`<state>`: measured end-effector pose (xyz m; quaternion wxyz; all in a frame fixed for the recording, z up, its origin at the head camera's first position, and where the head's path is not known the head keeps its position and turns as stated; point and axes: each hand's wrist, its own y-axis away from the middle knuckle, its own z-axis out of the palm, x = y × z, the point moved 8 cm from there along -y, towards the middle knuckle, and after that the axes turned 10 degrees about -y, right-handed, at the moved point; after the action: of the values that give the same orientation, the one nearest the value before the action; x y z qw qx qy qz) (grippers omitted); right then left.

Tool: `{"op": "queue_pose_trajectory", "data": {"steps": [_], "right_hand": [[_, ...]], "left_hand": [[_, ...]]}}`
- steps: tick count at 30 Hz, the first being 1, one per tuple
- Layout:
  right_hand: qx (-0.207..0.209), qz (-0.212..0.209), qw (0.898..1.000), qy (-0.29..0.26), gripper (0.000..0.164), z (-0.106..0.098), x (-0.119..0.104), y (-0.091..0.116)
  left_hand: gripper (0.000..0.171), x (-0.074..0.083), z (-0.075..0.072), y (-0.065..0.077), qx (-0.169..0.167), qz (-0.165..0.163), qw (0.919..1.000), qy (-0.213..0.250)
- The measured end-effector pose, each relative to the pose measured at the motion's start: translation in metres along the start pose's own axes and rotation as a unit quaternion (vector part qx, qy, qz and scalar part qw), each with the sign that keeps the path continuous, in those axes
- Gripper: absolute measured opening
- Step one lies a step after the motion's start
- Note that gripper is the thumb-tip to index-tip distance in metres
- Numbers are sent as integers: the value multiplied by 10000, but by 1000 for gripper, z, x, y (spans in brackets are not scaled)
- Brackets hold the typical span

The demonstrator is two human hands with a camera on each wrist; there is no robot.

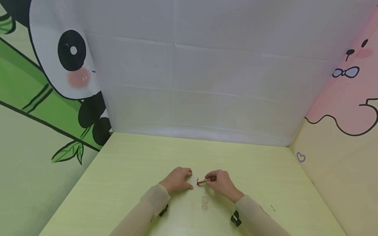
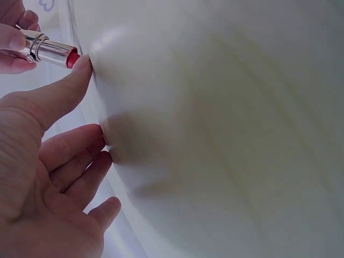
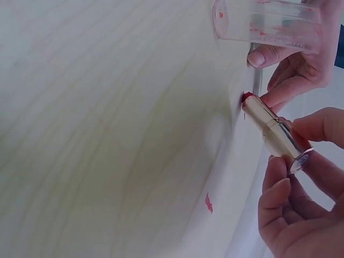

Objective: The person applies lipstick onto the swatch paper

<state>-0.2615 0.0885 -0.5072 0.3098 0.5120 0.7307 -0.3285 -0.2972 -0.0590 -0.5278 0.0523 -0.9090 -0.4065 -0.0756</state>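
My right hand (image 1: 221,182) pinches a lipstick (image 3: 274,131) between thumb and fingers. Its case is shiny metal, and the red end (image 2: 73,58) points toward my left hand, close to the tabletop. Across from it, my left hand (image 1: 176,179) rests its fingertips on the table, thumb and fingers spread apart around a gap and holding nothing. In the left wrist view, the left thumb tip (image 2: 83,63) overlaps the lipstick's red end. A small clear cup (image 1: 204,202) stands on the table nearer to me, between the forearms. Red smears show on this cup in the right wrist view.
The pale yellow table (image 1: 141,157) is bounded by a white sheet (image 1: 206,82) at the back and printed walls at both sides. A red fleck (image 3: 208,203) lies on the tabletop. A thin dark squiggle (image 1: 273,207) is right of my right forearm.
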Motion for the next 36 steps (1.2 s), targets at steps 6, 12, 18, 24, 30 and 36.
{"op": "queue_pose_trajectory", "data": {"steps": [6, 12, 18, 24, 30, 36], "right_hand": [[37, -80, 10000, 20, 11, -2, 2, 1], [234, -249, 9991, -257, 11, -8, 0, 4], [324, -212, 9987, -327, 12, -13, 3, 5], [398, -194, 9986, -296, 12, -15, 7, 8], [470, -168, 9983, -288, 13, -17, 9, 10], [551, -135, 9976, -393, 14, -18, 10, 11]], "left_hand": [[53, -1, 2, -2, 6, -18, 10000, -31], [53, -1, 3, -5, -2, -51, 10000, -75], [55, -1, 4, -5, -71, -180, 9998, -48], [55, -1, 4, -5, -31, -171, 9998, -63], [55, -1, 5, -4, -37, -169, 9998, -141], [54, 1, 1, -2, 21, -169, 9998, -49]]}}
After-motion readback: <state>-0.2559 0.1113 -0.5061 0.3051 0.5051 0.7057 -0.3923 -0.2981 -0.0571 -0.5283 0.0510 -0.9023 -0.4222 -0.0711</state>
